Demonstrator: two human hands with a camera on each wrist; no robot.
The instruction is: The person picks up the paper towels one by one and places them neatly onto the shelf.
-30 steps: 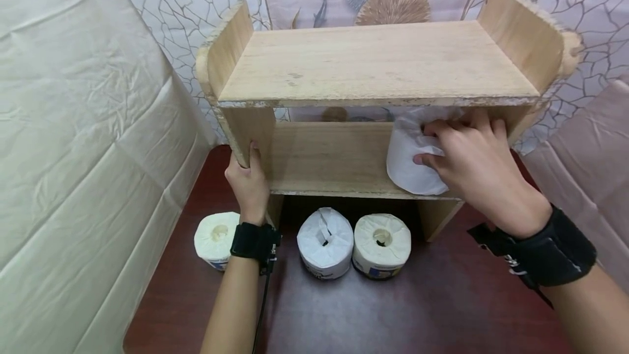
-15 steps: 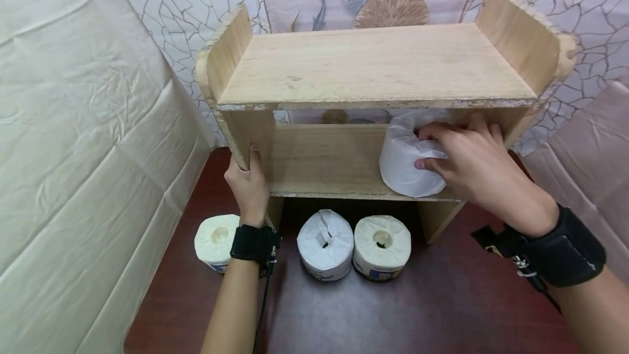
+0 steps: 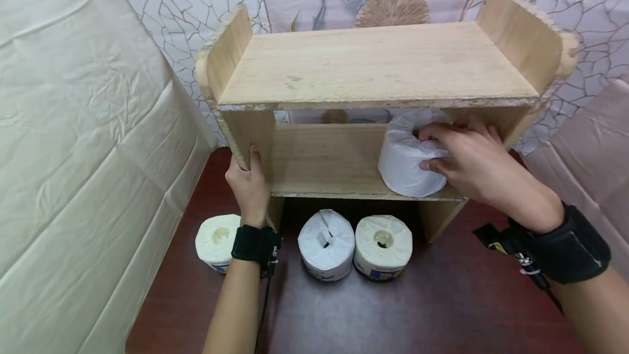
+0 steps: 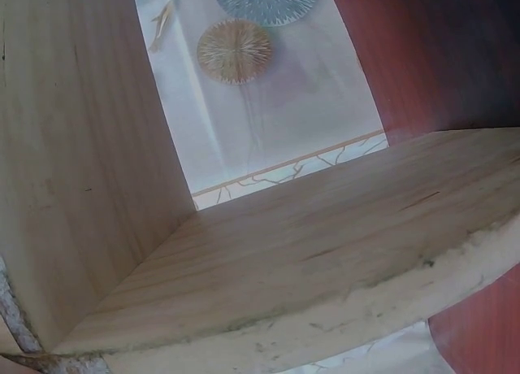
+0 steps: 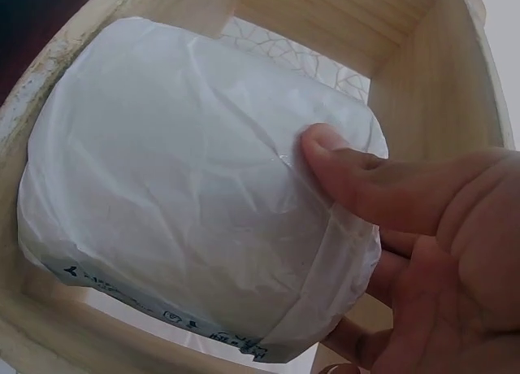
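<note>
A white paper-wrapped toilet roll [image 3: 409, 163] stands on the middle board of a wooden shelf [image 3: 378, 64], toward its right end. My right hand [image 3: 474, 160] grips this roll from the right, thumb on its near side and fingers at the top. In the right wrist view the thumb presses the wrapper of the toilet roll [image 5: 195, 187], and the other fingers are partly hidden behind it. At the shelf's left side panel [image 3: 248, 130], my left hand [image 3: 249, 187] holds the front edge, thumb on the inner face. The left wrist view shows bare shelf boards [image 4: 325, 252] but not the hand.
Below the shelf's middle board, a white wrapped roll [image 3: 326, 245] and a cream roll [image 3: 383, 245] stand side by side on the dark red table [image 3: 363, 316]. Another cream roll [image 3: 216, 239] stands left of the shelf, partly behind the left wrist. Pale cloth [image 3: 98, 152] hangs at the left.
The white toilet roll has shifted slightly left along the middle board, with my right hand on it. My left hand keeps its place on the side panel.
</note>
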